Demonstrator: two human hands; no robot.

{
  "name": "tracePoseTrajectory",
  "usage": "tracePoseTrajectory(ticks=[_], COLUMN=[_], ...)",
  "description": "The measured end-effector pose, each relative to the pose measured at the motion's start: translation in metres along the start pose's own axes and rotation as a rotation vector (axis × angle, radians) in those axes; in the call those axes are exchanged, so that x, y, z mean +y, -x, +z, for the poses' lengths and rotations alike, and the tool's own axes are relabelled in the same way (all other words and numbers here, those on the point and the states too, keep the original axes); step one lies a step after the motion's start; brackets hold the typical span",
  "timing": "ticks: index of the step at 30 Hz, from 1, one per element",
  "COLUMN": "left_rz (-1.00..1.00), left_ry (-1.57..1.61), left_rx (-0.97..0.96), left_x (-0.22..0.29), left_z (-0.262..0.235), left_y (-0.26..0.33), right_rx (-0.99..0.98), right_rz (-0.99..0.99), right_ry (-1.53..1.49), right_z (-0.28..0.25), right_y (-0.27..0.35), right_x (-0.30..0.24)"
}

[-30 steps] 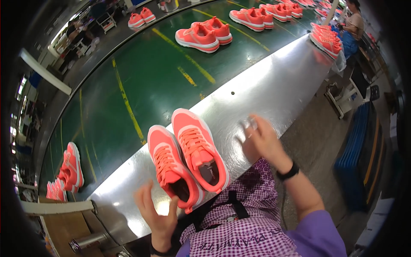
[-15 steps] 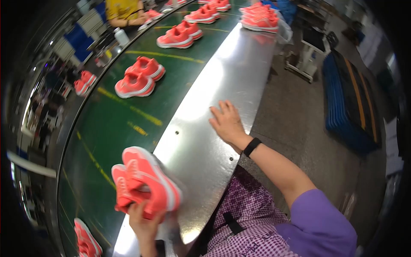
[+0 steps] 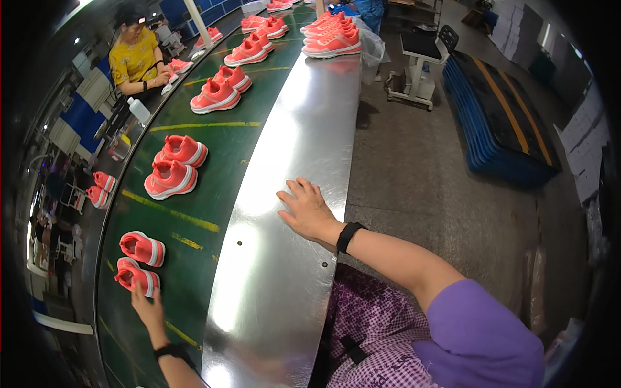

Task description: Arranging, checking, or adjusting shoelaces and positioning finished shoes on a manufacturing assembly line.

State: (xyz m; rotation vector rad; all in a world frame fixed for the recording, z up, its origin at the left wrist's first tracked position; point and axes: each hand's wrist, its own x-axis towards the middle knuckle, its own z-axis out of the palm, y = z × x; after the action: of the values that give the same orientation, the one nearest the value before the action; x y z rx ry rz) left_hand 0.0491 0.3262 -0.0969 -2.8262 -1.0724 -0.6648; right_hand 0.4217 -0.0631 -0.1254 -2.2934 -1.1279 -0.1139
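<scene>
Two coral sneakers with white soles stand side by side at the lower left of the green conveyor belt [image 3: 194, 253]. My left hand [image 3: 149, 309] reaches to the nearer sneaker [image 3: 146, 282], its thumb and fingers about the back end of the shoe. The other sneaker [image 3: 152, 251] sits just beyond, untouched by the hand. Over the bare metal ledge [image 3: 272, 291] beside the belt is my right hand [image 3: 308, 210], its fingers spread and holding nothing. Whether its fingertips rest on the metal I cannot tell.
More coral pairs [image 3: 174, 171] line the belt toward the far end. Several sneakers [image 3: 333, 39] are grouped on the ledge's far end. Across the belt sits a person in yellow [image 3: 136, 58], near a white bottle [image 3: 138, 110]. At right are a chair [image 3: 424, 48] and stacked blue-edged boards [image 3: 498, 116].
My left hand has carried the sneaker pair from above the ledge's edge leftward and set it on the belt. My right hand stays over the ledge. The view has shifted.
</scene>
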Motion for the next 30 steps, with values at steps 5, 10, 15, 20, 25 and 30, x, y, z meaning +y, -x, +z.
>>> tracePoseTrajectory(ticks=[5,10,15,20,25,30], left_rz=[-0.011,-0.17,-0.487,-0.63,-0.838,-0.791], left_ry=[0.096,0.245,0.622,0.832,1.143,1.101], left_rx=[-0.079,-0.127,-0.117,-0.05,0.508,0.464], left_x=[0.1,0.119,0.085,0.086,0.11,0.101], left_z=[-0.019,-0.058,-0.053,-0.057,-0.057,-0.057], left_y=[0.095,0.146,0.197,0.212,0.221,0.231], right_rx=[0.005,0.022,0.085,0.076,0.057,0.07], right_rz=[0.016,0.018,-0.01,-0.004,0.008,-0.006], right_ry=[-0.013,-0.009,0.017,0.044,0.042,0.07], right_z=[-0.003,0.001,0.011,0.009,0.007,0.011], right_y=[0.003,0.003,0.006,0.009,0.009,0.009], right_x=[0.001,0.001,-0.001,0.0,-0.003,-0.01])
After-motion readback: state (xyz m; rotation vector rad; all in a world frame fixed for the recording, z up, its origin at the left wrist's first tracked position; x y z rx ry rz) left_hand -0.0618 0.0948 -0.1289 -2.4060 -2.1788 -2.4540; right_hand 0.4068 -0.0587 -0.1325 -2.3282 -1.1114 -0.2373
